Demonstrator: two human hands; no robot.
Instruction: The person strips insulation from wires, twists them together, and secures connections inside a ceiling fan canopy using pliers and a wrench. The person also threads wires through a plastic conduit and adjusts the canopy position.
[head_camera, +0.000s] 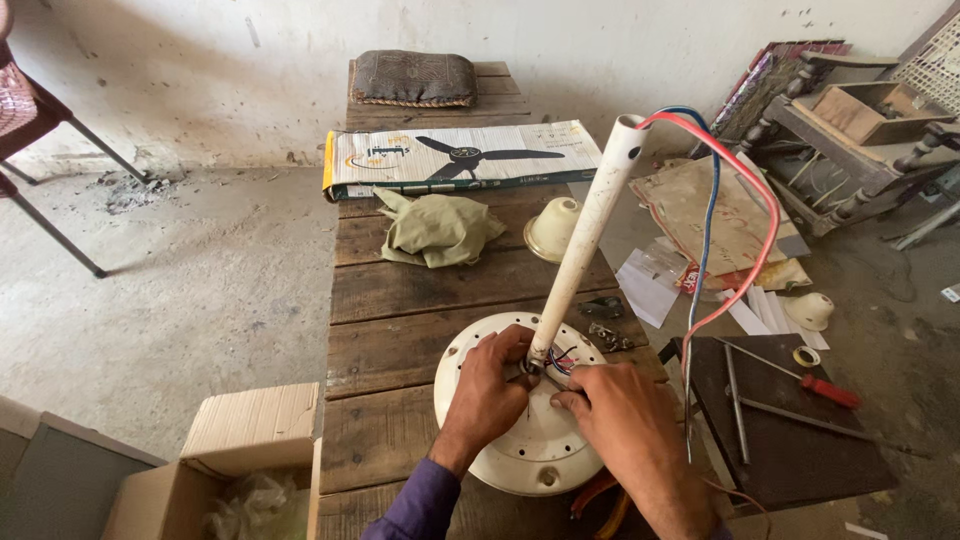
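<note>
Whitewashed wall (560, 40) behind, stained and chipped near its foot, daylight flat and even; bare grey concrete floor (200, 290) with a patch of ash-like dirt by the wall. Long worktop (400, 330) of dark wooden planks runs away from the camera — a dark cushion (414, 78) lies at its far end. Left edge: metal legs of a chair (40, 130); lower left an open cardboard box (225, 470); right — carved wooden furniture (850, 130) tipped against the wall.
</note>
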